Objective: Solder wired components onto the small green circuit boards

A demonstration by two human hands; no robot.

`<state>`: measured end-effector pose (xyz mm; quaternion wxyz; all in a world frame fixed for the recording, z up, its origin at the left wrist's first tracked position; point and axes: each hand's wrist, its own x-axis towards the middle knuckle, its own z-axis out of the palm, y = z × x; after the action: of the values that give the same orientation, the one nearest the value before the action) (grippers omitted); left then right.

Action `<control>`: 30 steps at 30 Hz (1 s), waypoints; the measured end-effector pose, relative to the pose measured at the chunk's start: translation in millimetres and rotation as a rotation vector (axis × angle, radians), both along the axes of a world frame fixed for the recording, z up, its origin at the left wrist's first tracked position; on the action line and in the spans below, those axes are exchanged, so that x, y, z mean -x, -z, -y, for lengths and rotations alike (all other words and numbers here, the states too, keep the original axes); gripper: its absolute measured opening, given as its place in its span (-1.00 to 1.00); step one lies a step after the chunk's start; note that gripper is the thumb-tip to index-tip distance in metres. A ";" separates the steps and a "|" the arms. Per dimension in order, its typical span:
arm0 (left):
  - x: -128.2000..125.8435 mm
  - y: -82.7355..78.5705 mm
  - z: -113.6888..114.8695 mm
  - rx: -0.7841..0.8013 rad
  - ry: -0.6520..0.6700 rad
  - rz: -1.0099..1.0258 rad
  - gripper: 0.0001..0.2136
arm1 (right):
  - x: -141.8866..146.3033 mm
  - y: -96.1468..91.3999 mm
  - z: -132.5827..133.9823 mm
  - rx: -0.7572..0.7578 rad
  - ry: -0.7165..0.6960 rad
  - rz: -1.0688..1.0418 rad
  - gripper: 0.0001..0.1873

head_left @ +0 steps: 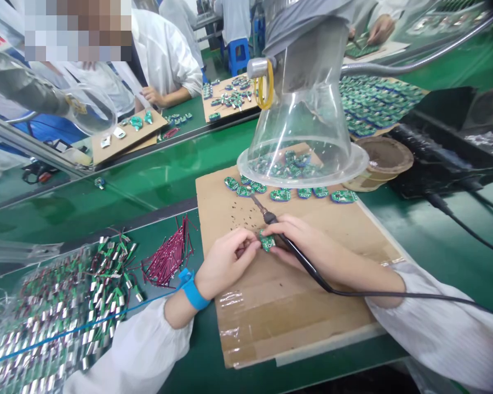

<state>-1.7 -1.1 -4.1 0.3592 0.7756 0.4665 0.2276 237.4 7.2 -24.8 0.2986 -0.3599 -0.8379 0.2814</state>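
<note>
Hands (pixel 225 262) either side of green circuit board (pixel 267 241)

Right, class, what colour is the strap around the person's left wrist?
The wrist strap is bright blue, seen best in the head view.

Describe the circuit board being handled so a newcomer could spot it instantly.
A cardboard sheet lies under a clear plastic hood on the green bench. Green circuit boards line its far edge. The one wanted sits apart from that row, pinched in the left hand's fingers beside the soldering iron in the right hand.
</note>
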 end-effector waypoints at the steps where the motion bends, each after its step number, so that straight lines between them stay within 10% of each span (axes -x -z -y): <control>1: -0.2 -0.2 0.0 -0.016 0.008 -0.005 -0.88 | 0.5 -1.9 0.2 0.023 -0.017 -0.009 -0.62; 22: -7.8 1.0 18.9 -0.046 -0.006 -0.078 -0.87 | -35.0 -16.6 19.8 0.156 0.403 -0.411 -0.90; 30: -8.4 -0.4 17.1 -0.042 -0.031 -0.076 -0.87 | -43.1 -10.1 19.8 0.250 0.337 -0.418 -0.83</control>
<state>6.7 -18.2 -3.7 0.3213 0.7837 0.4870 0.2132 280.5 -12.6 -14.8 0.4606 -0.4623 -0.6454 0.3970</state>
